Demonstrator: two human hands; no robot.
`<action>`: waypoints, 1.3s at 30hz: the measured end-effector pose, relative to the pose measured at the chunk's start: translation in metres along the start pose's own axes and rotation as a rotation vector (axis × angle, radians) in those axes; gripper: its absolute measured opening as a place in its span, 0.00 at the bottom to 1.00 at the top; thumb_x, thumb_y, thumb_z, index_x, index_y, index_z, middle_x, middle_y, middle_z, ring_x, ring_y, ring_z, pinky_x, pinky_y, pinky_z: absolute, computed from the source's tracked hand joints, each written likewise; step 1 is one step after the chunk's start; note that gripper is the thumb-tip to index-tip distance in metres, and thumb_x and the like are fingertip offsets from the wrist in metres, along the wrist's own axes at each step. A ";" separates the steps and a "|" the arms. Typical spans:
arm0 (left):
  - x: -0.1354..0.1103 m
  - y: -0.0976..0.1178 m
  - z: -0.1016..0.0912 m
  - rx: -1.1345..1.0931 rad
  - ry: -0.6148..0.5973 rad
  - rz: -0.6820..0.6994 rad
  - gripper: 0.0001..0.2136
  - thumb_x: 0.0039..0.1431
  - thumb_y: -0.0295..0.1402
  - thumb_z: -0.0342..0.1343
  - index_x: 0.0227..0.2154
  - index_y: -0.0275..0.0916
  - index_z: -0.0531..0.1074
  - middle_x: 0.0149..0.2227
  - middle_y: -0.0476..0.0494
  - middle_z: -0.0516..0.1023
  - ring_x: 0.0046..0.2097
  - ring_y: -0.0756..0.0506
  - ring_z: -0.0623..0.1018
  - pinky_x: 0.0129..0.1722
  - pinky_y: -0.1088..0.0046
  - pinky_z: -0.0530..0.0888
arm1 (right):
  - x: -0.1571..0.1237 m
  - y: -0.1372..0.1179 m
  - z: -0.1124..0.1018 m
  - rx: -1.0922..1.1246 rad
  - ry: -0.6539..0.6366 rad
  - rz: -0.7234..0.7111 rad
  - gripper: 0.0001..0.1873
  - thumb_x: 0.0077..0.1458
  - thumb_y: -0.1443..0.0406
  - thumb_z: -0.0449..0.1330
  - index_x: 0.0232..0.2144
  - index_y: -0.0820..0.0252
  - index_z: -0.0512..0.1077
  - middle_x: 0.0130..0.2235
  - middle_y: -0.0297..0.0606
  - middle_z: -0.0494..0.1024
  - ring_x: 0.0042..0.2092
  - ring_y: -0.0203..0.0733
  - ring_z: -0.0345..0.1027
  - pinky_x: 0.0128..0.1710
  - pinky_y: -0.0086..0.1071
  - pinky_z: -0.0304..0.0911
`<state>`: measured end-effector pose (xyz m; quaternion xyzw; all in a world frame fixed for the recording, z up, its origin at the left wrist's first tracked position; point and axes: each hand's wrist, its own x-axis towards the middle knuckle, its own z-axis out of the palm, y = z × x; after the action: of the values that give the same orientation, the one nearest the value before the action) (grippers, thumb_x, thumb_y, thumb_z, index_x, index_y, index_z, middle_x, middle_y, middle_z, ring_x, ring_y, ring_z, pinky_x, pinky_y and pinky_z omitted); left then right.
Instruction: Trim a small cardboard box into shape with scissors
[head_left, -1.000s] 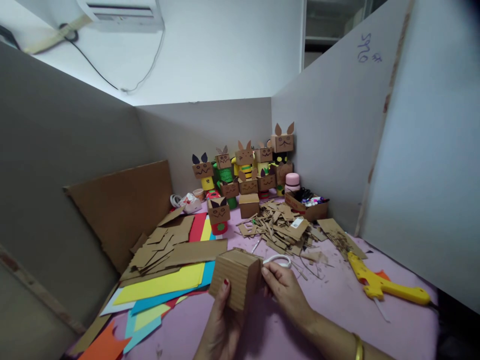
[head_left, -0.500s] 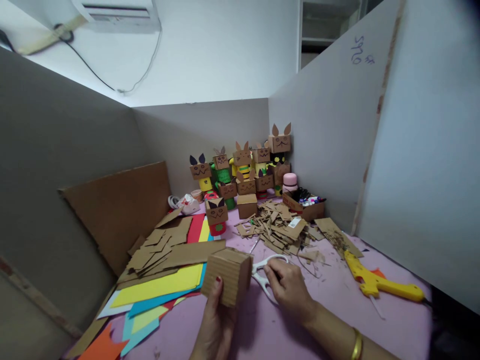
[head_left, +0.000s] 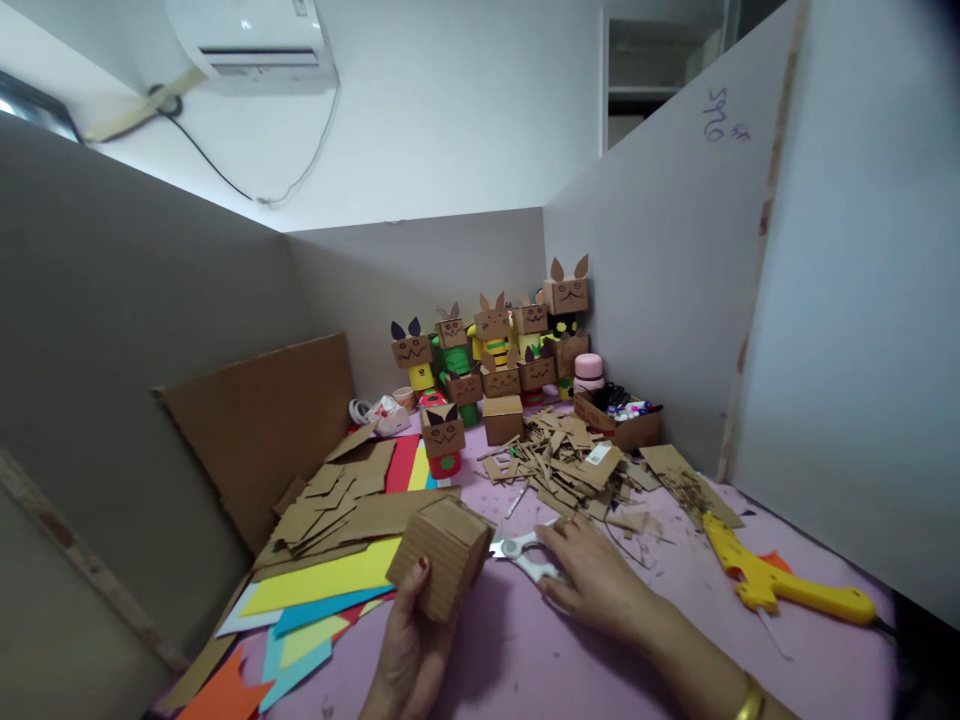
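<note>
My left hand [head_left: 412, 635] grips a small cardboard box [head_left: 441, 555], thumb on its ribbed front face, fingers underneath. The box is tilted above the table. My right hand [head_left: 592, 570] is closed on the handles of white scissors [head_left: 513, 549], just right of the box. The scissors point left; their blade end meets the box's right edge, and I cannot tell whether it touches. Behind the box lie flat cardboard pieces [head_left: 360, 520] and coloured paper sheets [head_left: 322, 580].
Several cardboard animal figures [head_left: 442, 432] stand toward the back, beside a plain box [head_left: 502, 420]. A heap of cardboard scraps [head_left: 570, 460] lies right of centre. On the right rests a yellow glue gun [head_left: 787, 585]. A carton of pens [head_left: 634, 425] sits near the right partition.
The scissors have drawn out from behind the box, so their pivot now shows. My right-hand fingers have spread on the handles. The box has shifted slightly left and tilted; the view has moved a little.
</note>
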<state>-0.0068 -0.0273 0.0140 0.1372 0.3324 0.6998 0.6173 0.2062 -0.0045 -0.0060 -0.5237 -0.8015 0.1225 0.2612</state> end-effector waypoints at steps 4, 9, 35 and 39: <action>0.001 0.005 -0.001 0.017 0.018 0.020 0.18 0.56 0.20 0.50 0.50 0.32 0.66 0.30 0.42 0.83 0.29 0.46 0.81 0.29 0.71 0.79 | -0.001 0.003 -0.001 0.020 -0.070 -0.041 0.26 0.47 0.69 0.57 0.52 0.59 0.67 0.45 0.48 0.72 0.46 0.52 0.62 0.46 0.39 0.54; 0.005 0.009 -0.003 0.012 0.023 0.044 0.19 0.56 0.19 0.49 0.51 0.33 0.65 0.28 0.44 0.83 0.28 0.47 0.81 0.28 0.72 0.79 | 0.004 0.005 0.005 0.127 -0.056 0.028 0.15 0.43 0.72 0.56 0.37 0.64 0.73 0.38 0.50 0.73 0.42 0.55 0.63 0.42 0.42 0.56; 0.014 0.023 -0.019 -0.106 -0.142 0.105 0.31 0.55 0.18 0.49 0.61 0.44 0.51 0.33 0.43 0.84 0.36 0.40 0.82 0.38 0.61 0.79 | 0.003 -0.011 0.021 0.748 -0.057 0.171 0.21 0.41 0.66 0.62 0.42 0.58 0.69 0.29 0.31 0.71 0.32 0.39 0.63 0.33 0.29 0.59; 0.016 0.022 -0.022 -0.085 -0.124 0.077 0.29 0.54 0.19 0.50 0.59 0.42 0.55 0.34 0.42 0.84 0.36 0.41 0.82 0.37 0.63 0.79 | 0.001 -0.016 0.019 0.746 -0.090 0.143 0.23 0.40 0.67 0.62 0.43 0.60 0.69 0.31 0.32 0.72 0.34 0.40 0.64 0.34 0.29 0.60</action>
<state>-0.0399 -0.0186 0.0079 0.1668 0.2580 0.7265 0.6147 0.1827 -0.0087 -0.0143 -0.4413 -0.6741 0.4466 0.3890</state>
